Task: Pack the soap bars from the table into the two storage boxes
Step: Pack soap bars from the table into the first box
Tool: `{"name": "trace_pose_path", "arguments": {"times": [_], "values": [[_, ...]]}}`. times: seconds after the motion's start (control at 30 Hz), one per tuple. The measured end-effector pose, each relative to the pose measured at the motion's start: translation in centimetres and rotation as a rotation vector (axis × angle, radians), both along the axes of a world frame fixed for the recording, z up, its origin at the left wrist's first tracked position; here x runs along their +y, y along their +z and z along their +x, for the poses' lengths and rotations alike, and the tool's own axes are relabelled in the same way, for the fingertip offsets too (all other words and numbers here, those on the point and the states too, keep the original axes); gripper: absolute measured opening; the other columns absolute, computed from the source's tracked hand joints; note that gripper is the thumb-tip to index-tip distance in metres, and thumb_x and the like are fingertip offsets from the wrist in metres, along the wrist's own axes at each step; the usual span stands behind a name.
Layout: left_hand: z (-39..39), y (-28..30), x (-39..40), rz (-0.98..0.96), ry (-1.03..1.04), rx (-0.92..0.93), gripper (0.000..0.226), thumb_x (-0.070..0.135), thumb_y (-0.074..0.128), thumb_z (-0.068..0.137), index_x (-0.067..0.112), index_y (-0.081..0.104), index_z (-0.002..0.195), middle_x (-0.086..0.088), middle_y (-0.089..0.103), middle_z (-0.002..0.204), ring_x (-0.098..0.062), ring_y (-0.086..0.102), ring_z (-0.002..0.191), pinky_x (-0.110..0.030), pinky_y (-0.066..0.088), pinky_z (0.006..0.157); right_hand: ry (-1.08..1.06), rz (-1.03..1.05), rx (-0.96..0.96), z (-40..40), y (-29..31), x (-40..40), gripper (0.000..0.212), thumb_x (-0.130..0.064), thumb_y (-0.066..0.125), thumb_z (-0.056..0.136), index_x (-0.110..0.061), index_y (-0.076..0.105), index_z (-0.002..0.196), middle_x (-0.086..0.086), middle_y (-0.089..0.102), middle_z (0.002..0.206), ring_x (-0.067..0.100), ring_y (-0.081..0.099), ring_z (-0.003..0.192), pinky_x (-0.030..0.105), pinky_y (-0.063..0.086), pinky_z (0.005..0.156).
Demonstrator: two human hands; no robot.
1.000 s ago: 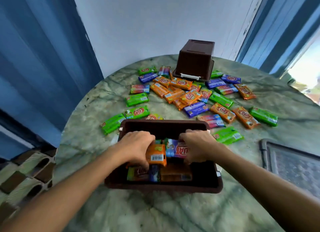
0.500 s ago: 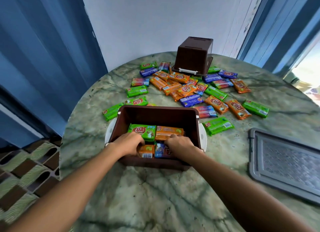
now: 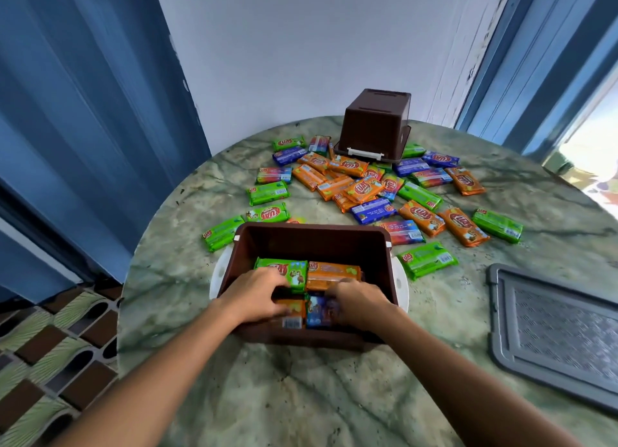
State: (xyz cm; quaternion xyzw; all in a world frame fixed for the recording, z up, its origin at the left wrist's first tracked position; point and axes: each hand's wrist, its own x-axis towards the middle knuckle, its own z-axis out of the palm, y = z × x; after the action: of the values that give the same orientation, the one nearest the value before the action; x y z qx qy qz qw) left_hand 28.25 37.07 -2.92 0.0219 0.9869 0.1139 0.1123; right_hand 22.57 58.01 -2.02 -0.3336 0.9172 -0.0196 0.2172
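An open brown storage box [image 3: 311,237] stands on the marble table in front of me. Inside lie a green soap bar [image 3: 294,270] and an orange soap bar [image 3: 331,272] at the far side. My left hand [image 3: 255,294] rests on an orange bar [image 3: 292,314] at the near side. My right hand [image 3: 359,304] presses on a blue bar [image 3: 317,311] beside it. A second brown box [image 3: 376,125] stands upside down at the table's far end. Several wrapped bars [image 3: 364,189] in orange, green and blue lie scattered between the boxes.
A grey lid [image 3: 561,333] lies flat at the right on the round table [image 3: 301,396]. Blue curtains hang at left and right, with a white wall behind. Patterned floor tiles [image 3: 43,363] show past the table's left edge.
Both hands have gone down into the box with the orange and blue bars, and the bars now lie at its near side. The view has tilted up slightly.
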Motion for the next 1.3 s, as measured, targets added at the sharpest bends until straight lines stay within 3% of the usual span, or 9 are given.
{"name": "trace_pose_path", "arguments": {"times": [0.17, 0.3, 0.4, 0.53, 0.87, 0.97, 1.07, 1.13, 1.3], "values": [[-3.5, 2.5, -3.2, -0.029, 0.001, 0.626, 0.038, 0.014, 0.08, 0.064, 0.014, 0.07, 0.101, -0.004, 0.063, 0.091, -0.026, 0.058, 0.09, -0.035, 0.054, 0.071, -0.128, -0.394, 0.278, -3.8, 3.9, -0.4, 0.04, -0.026, 0.058, 0.087, -0.022, 0.057, 0.127, -0.001, 0.058, 0.124, 0.021, 0.049, 0.119, 0.037, 0.044, 0.094], [-7.5, 2.9, -6.3, -0.014, -0.015, 0.217, 0.061, 0.021, 0.072, 0.075, 0.024, 0.051, 0.132, -0.004, 0.057, 0.125, -0.027, 0.05, 0.119, -0.039, 0.046, 0.095, -0.235, -0.038, 0.248, -8.8, 4.4, -2.2, 0.063, -0.05, 0.066, 0.081, -0.025, 0.047, 0.136, 0.002, 0.048, 0.135, 0.024, 0.042, 0.124, 0.041, 0.04, 0.097], [-8.6, 3.1, -8.2, 0.177, -0.031, 0.089, 0.049, 0.004, 0.059, 0.079, 0.025, 0.06, 0.123, -0.007, 0.064, 0.121, -0.026, 0.056, 0.116, -0.036, 0.047, 0.093, -0.255, 0.126, 0.075, -10.6, 3.9, -4.0, 0.053, -0.063, 0.059, 0.081, -0.02, 0.06, 0.112, 0.001, 0.061, 0.099, 0.019, 0.056, 0.088, 0.032, 0.046, 0.073], [-8.5, 3.5, -11.6, 0.263, -0.055, 0.012, 0.047, 0.0, 0.059, 0.081, 0.023, 0.063, 0.122, -0.003, 0.064, 0.124, -0.018, 0.055, 0.119, -0.03, 0.045, 0.097, -0.173, 0.166, 0.064, -11.6, 3.9, -7.2, 0.051, -0.064, 0.057, 0.082, -0.021, 0.064, 0.11, 0.0, 0.064, 0.094, 0.019, 0.061, 0.087, 0.031, 0.048, 0.073], [-6.8, 2.6, -21.3, 0.266, 0.059, 0.016, 0.048, 0.001, 0.064, 0.079, 0.029, 0.067, 0.118, 0.007, 0.068, 0.117, -0.007, 0.059, 0.112, -0.02, 0.044, 0.095, -0.065, 0.087, 0.193, -9.0, 1.8, -15.5, 0.048, -0.066, 0.048, 0.086, -0.021, 0.058, 0.1, 0.005, 0.066, 0.101, 0.027, 0.063, 0.093, 0.033, 0.042, 0.067], [-7.7, 3.1, -22.1, 0.387, 0.056, -0.09, 0.034, 0.012, 0.07, 0.08, 0.028, 0.071, 0.11, 0.009, 0.073, 0.101, -0.001, 0.064, 0.093, -0.019, 0.048, 0.083, -0.13, -0.015, -0.137, -9.9, 3.5, -15.6, 0.052, -0.066, 0.042, 0.089, -0.02, 0.062, 0.097, 0.003, 0.065, 0.097, 0.023, 0.062, 0.089, 0.033, 0.045, 0.071], [-10.6, 3.6, -21.6, 0.577, 0.118, -0.092, 0.023, 0.029, 0.073, 0.081, 0.025, 0.072, 0.103, -0.001, 0.072, 0.086, -0.007, 0.062, 0.076, -0.022, 0.046, 0.072, -0.207, -0.29, -0.366, -13.0, 5.4, -16.3, 0.032, -0.038, 0.047, 0.098, -0.014, 0.066, 0.107, 0.003, 0.067, 0.1, 0.022, 0.064, 0.094, 0.037, 0.05, 0.084], [-13.6, 2.7, -20.9, 0.406, 0.144, -0.045, 0.033, 0.038, 0.072, 0.08, 0.021, 0.068, 0.108, -0.004, 0.069, 0.09, -0.015, 0.062, 0.082, -0.025, 0.045, 0.073, -0.074, -0.238, -0.228, -15.7, 4.1, -17.4, 0.023, -0.023, 0.06, 0.092, -0.017, 0.063, 0.114, 0.003, 0.066, 0.106, 0.021, 0.064, 0.098, 0.036, 0.051, 0.087], [-18.4, -0.6, -18.5, -0.27, 0.011, -0.431, 0.066, 0.052, 0.073, 0.074, 0.01, 0.055, 0.122, -0.012, 0.058, 0.126, -0.028, 0.058, 0.112, -0.036, 0.049, 0.088, 0.367, 0.509, 0.117, -18.1, -0.6, -19.9, 0.075, -0.026, 0.08, 0.073, -0.025, 0.042, 0.138, 0.008, 0.051, 0.127, 0.028, 0.059, 0.108, 0.036, 0.051, 0.08]]}}
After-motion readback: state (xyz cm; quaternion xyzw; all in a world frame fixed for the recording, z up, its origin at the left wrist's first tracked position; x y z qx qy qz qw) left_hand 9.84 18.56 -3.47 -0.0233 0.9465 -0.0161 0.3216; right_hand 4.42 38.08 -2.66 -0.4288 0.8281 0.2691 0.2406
